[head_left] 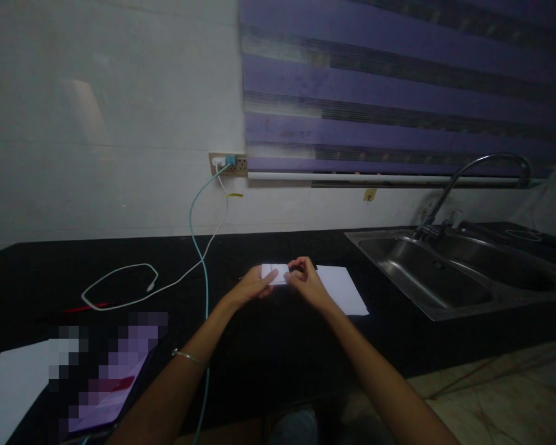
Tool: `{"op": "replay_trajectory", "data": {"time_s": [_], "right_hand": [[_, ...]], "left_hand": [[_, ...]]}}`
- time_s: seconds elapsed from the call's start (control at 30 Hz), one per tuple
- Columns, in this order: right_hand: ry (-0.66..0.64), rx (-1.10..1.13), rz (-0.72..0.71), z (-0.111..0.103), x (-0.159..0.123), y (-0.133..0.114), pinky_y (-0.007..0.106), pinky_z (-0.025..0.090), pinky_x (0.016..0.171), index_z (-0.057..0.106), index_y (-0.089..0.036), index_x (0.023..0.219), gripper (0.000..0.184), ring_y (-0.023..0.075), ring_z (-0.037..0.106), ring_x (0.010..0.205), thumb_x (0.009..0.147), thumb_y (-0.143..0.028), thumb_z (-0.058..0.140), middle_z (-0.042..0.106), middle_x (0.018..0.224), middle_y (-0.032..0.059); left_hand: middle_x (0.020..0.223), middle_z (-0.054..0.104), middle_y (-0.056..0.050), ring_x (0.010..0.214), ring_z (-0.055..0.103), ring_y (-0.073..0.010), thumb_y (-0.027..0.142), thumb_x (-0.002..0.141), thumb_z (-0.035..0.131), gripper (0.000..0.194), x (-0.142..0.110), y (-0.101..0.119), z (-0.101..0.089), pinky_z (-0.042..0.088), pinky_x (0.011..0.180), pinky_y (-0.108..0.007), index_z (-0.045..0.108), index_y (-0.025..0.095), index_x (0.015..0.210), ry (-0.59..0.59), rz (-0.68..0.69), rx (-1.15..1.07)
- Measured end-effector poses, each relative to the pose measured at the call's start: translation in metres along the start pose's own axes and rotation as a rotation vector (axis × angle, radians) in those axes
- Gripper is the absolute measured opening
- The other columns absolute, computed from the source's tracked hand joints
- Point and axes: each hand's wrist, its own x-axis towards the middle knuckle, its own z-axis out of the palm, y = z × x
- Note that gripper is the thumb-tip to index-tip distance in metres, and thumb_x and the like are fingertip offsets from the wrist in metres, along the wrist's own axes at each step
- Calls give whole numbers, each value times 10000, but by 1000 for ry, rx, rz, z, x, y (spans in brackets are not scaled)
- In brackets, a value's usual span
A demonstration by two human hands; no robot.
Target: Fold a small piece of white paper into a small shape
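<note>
Both my hands meet over a black countertop [269, 346], holding a small folded white paper [274, 272] between them. My left hand [256, 285] pinches its left side with fingers closed on it. My right hand [306, 281] grips its right edge, fingers curled over it. A flat white sheet [345, 290] lies on the counter just right of my right hand. A thin bracelet [188, 356] sits on my left forearm.
A steel sink [426, 272] with a curved tap [482, 167] is at the right. A wall socket [227, 164] feeds a teal cable [199, 247] and a white cable [120, 290] looped on the counter. A white paper [9, 389] and a blurred-out object [106, 371] lie at the front left.
</note>
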Motion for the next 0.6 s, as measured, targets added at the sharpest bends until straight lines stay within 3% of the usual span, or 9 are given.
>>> {"op": "replay_trajectory", "data": {"time_s": [0.13, 0.3, 0.4, 0.6], "right_hand": [[1, 169, 176, -3, 4, 1, 199, 414, 431, 431, -241, 962, 378, 86, 509, 514, 744, -393, 700, 571, 783, -39], [-220, 175, 371, -6, 1, -3, 175, 407, 438, 567, -160, 887, 338, 94, 569, 535, 781, -467, 662, 650, 731, 33], [-270, 159, 357, -7, 0, -7, 173, 415, 451, 621, -120, 761, 362, 80, 566, 521, 795, -480, 645, 660, 713, 56], [-183, 149, 276, -9, 3, -3, 179, 425, 474, 646, -124, 728, 359, 70, 555, 505, 799, -477, 642, 652, 676, 39]], "left_hand": [[532, 508, 43, 374, 412, -50, 603, 791, 569, 503, 1, -5, -2, 289, 358, -153, 554, 118, 927, 7, -33, 28], [543, 501, 48, 394, 415, -50, 585, 788, 586, 471, 0, -6, -4, 298, 368, -151, 541, 130, 901, 0, 20, 25], [542, 497, 46, 397, 412, -47, 568, 793, 592, 444, -2, -1, -3, 289, 374, -150, 541, 132, 857, 4, 19, 21], [592, 538, 9, 420, 439, -47, 536, 813, 589, 422, -5, 7, -1, 222, 365, -152, 559, 116, 845, -117, -7, -161]]}}
